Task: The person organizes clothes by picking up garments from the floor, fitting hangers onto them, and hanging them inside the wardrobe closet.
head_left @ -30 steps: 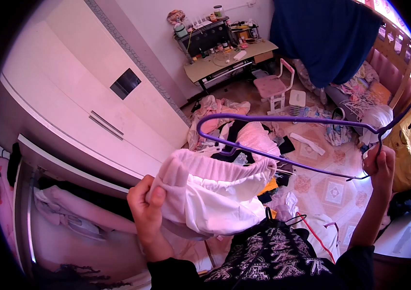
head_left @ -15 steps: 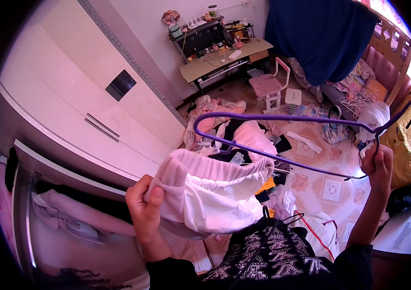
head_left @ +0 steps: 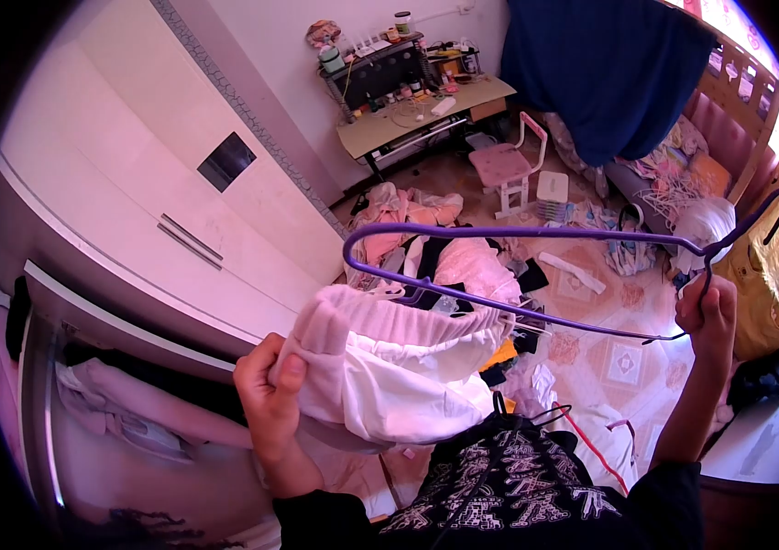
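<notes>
My left hand [head_left: 270, 383] is closed on the elastic waistband of a pale garment [head_left: 408, 394], thumb on the near side. The garment hangs with its waist opening upward, pinkish-grey at the band and white inside; its full shape cannot be made out. In my right hand [head_left: 708, 307] is a purple hanger [head_left: 518, 229], gripped near the base of its hook. The hanger lies sideways, with its rounded end pointing left above the waistband and its black-tipped hook at the upper right. A small clip on the hanger is close to the waistband; whether they touch cannot be told.
A white wardrobe [head_left: 151, 183] stands at left above an open compartment with clothes. Heaped clothes [head_left: 472, 266] lie on the tiled floor. Beyond are a cluttered desk [head_left: 426, 115], a pink chair [head_left: 504, 165] and a bed with a blue cloth [head_left: 605, 73]. A yellow bag [head_left: 765, 275] is at right.
The hanger has shifted slightly left, so its rounded end reaches further over the waistband. My left hand keeps its hold on the garment, nearly still.
</notes>
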